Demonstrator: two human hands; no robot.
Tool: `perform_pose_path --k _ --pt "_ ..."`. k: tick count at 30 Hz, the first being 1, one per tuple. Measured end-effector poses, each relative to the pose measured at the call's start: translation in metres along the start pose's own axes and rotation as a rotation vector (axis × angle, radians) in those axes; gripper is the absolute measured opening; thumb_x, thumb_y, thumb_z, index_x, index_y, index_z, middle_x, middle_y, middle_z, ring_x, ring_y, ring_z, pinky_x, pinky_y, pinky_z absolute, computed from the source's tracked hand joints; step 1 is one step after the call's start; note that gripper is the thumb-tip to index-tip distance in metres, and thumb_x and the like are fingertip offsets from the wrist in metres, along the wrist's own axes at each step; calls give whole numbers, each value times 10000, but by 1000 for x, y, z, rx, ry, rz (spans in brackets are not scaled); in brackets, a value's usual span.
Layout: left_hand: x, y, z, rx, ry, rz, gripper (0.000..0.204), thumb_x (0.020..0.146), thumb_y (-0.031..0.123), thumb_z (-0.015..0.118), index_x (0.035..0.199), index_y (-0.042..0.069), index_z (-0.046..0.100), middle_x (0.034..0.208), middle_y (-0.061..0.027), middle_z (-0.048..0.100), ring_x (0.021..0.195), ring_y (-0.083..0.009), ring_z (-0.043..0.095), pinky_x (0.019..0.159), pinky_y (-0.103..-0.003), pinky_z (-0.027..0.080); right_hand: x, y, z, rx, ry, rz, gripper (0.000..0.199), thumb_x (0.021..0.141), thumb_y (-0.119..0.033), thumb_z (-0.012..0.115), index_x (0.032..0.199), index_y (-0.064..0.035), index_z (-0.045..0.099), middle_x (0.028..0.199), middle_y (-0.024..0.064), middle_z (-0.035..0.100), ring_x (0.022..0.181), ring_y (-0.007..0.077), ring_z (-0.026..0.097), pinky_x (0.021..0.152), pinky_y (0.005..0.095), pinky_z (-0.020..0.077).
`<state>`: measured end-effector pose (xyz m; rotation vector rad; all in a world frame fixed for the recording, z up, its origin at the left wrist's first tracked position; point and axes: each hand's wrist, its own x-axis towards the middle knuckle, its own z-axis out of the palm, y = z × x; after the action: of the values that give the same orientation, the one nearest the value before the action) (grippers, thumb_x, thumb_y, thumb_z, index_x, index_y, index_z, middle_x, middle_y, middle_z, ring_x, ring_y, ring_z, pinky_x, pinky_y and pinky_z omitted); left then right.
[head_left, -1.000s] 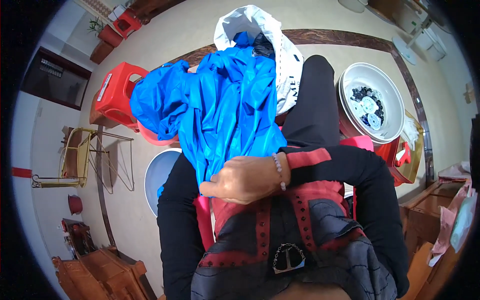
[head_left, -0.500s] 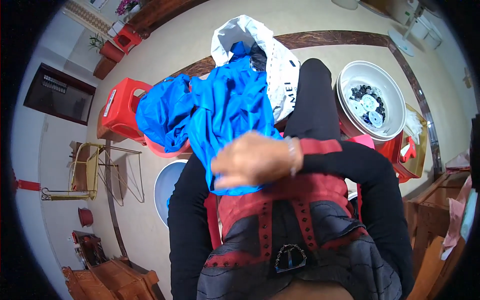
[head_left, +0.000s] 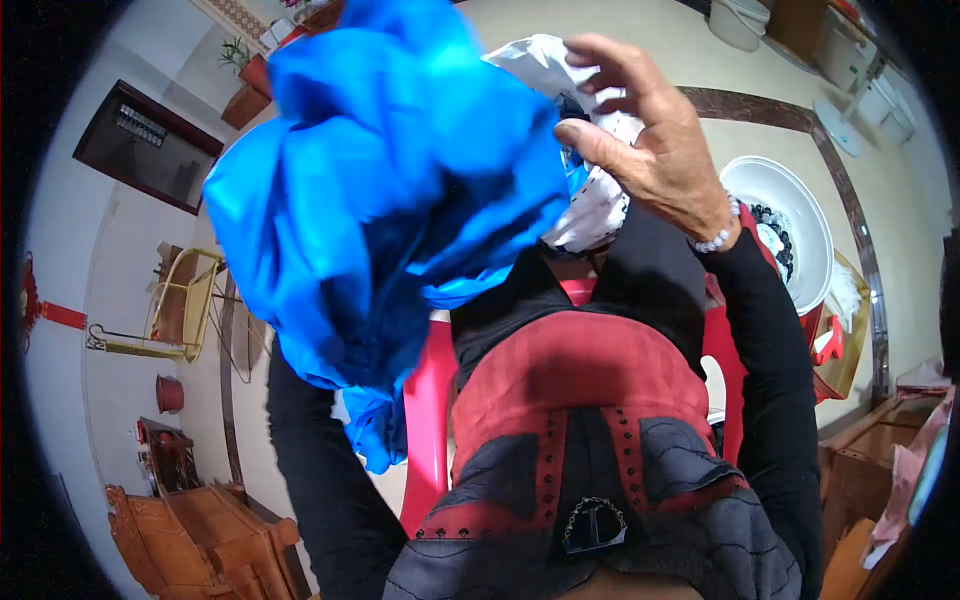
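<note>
A large crumpled bundle of bright blue thin cloth point(head_left: 370, 190) is raised in front of me, filling the upper left middle. My left forearm in a black sleeve point(head_left: 315, 470) runs up behind it, and the cloth hides my left hand and its fingers. To the right of the cloth is my right hand point(head_left: 655, 150), open, thumb and fingers apart, with a beaded bracelet at the wrist. It is above a white bag point(head_left: 590, 215) with its mouth open, partly covered by the blue cloth. Something dark and some blue show inside the bag.
To the right stands a white bowl point(head_left: 815, 215) holding dark beads and pale round pieces. A yellow metal frame point(head_left: 190, 310) is at the left, with wooden furniture point(head_left: 205, 535) nearer. More blue cloth point(head_left: 375, 430) hangs low beside the pink-red seat point(head_left: 430, 420).
The blue cloth has risen from my lap and gathered toward the upper left. My right hand has moved from over my lap up and right, to above the white bag.
</note>
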<state>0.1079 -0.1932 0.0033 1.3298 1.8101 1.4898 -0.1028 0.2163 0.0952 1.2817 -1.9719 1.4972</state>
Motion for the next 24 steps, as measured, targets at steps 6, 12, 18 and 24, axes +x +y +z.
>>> perform_pose_path --k 6,12,18,24 --pt "62 -28 -27 146 38 -50 297 929 224 504 1068 -16 610 998 -141 640 935 -219 590 842 -342 474 4 -51 28 -489 -197 -678 528 759 -145 665 1267 -110 525 1275 152 508 1165 332 501 972 432 414" --pt "195 -95 -54 375 214 -302 306 935 234 490 1055 -18 616 984 -146 640 929 -220 586 842 -342 467 -9 -6 47 -203 -730 -81 457 798 -88 572 1254 -85 542 1159 175 587 1085 352 562 934 377 432" --pt "214 -106 -123 445 216 -479 317 941 243 476 1043 -19 621 970 -151 641 923 -221 581 842 -341 460 -19 121 68 715 -892 -609 346 855 -89 535 1192 -25 579 1052 186 644 967 274 638 820 335 479" --pt "128 -64 -98 386 617 -483 351 924 262 490 1105 -18 598 1042 -162 621 986 -218 565 898 -341 434 -5 131 107 2605 -800 -2691 317 878 -156 546 1146 7 592 1030 151 656 942 215 609 821 316 460"
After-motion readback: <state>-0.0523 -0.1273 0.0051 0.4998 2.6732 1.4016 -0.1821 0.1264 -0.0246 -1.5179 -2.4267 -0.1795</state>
